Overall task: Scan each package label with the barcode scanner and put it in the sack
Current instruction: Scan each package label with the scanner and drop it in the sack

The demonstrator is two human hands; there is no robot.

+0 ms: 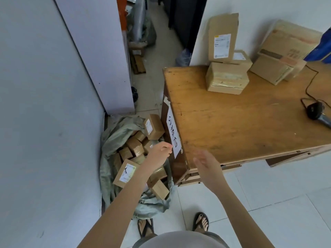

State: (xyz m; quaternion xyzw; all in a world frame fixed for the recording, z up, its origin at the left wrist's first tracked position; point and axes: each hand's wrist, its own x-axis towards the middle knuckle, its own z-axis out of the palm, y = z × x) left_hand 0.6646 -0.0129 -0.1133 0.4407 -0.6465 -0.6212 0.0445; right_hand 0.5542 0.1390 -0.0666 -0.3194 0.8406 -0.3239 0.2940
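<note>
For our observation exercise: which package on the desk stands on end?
The package topping the left stack, white label facing us; no other desk package stands on end.

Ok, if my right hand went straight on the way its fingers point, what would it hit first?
Likely the near left corner of the wooden desk: the right hand aims its open fingers there, beside the paper sign. Depth is unclear, though.

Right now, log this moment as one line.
left hand: empty, above grey-green woven sack | right hand: empty, open | sack: brown cardboard packages inside | black barcode scanner: lying on wooden desk
</note>
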